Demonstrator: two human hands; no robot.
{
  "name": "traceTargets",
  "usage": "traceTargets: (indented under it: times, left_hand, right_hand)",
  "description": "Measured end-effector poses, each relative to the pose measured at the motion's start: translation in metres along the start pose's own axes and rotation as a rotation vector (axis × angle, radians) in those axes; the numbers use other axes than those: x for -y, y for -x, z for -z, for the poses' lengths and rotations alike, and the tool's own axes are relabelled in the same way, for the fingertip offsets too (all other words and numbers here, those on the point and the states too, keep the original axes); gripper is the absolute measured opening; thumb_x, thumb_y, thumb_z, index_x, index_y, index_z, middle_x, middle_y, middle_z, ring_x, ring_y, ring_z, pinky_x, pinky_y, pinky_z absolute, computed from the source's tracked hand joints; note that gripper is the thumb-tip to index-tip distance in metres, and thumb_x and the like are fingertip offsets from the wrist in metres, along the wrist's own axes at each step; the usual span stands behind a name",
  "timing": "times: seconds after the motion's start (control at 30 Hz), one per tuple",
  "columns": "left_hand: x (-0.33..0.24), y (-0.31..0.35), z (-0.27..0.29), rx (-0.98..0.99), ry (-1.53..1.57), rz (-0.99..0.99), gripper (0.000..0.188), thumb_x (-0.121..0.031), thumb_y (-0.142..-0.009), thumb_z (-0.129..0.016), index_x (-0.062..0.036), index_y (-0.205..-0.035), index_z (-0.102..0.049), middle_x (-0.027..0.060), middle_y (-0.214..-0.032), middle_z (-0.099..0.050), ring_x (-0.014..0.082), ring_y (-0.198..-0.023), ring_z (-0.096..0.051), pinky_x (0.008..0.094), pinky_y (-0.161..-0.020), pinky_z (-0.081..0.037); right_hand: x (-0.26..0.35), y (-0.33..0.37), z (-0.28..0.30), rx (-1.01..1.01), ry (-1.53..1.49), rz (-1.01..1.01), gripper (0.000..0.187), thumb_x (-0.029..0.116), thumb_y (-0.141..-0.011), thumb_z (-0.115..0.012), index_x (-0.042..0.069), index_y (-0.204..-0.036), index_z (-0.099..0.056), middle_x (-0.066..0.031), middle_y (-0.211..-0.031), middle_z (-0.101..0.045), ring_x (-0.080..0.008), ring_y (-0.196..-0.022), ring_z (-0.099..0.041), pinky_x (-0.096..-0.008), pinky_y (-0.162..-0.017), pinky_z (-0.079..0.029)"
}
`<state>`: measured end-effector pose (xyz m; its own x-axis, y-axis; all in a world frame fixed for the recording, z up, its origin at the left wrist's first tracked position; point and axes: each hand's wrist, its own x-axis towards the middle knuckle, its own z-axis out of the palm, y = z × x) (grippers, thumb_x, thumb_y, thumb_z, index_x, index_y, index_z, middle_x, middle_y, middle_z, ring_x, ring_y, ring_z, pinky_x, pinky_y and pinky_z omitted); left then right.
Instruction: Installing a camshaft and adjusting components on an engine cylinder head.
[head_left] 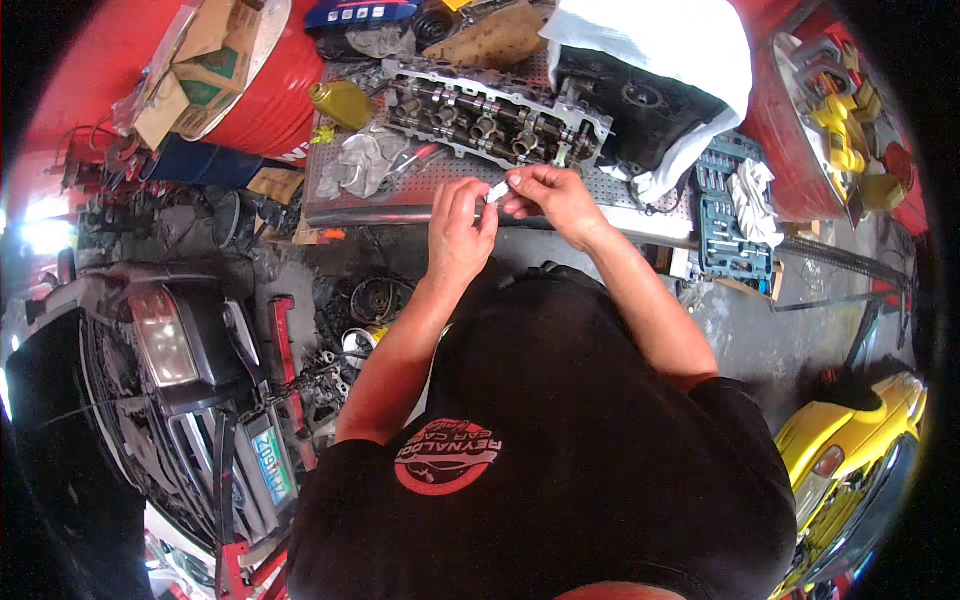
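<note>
Close together at the front edge of the perforated metal workbench [620, 190], my left hand [462, 222] and my right hand [553, 200] pinch a small white piece [498, 190] between their fingertips. Its exact kind is too small to make out. Just beyond my fingers lies an engine cylinder head [490, 118], its camshafts and valve gear exposed. To the left of it are a crumpled grey rag [362, 163] and a tool with a red handle [428, 151].
A dark engine part [640, 110] sits partly under white sheeting [680, 35]. At right lie a socket set case [728, 235] and a white cloth [755, 200]. An olive bottle [342, 103] stands left. Cars, one black [180, 350] and one yellow [840, 450], flank me.
</note>
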<state>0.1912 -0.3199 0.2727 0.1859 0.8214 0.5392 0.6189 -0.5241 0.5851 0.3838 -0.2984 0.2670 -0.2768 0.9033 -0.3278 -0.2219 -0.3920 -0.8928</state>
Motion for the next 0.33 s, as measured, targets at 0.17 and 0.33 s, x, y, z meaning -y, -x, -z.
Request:
traceTargets:
  times: [0.17,0.33]
  left_hand:
    - [0.006,0.035,-0.030,0.142,-0.050,0.141,0.029,-0.002,-0.079,-0.075,-0.0023,-0.104,-0.060,0.0158,-0.102,-0.064,0.0366,-0.098,-0.063,0.0454,-0.087,-0.053]
    - [0.015,0.038,-0.059,0.199,-0.088,0.238,0.030,-0.009,-0.081,-0.077,-0.0031,-0.106,-0.062,0.0178,-0.104,-0.066,0.0372,-0.099,-0.064,0.0470,-0.088,-0.052]
  right_hand:
    - [-0.057,-0.002,0.002,-0.217,-0.005,-0.046,0.026,0.021,-0.096,-0.074,-0.002,-0.107,-0.069,-0.0086,-0.089,-0.075,-0.0142,-0.074,-0.071,-0.0295,-0.068,-0.058]
    - [-0.084,-0.013,0.015,-0.429,0.271,0.175,0.035,0.025,-0.090,-0.079,-0.002,-0.111,-0.070,-0.0102,-0.088,-0.077,-0.0173,-0.078,-0.074,-0.0332,-0.073,-0.059]
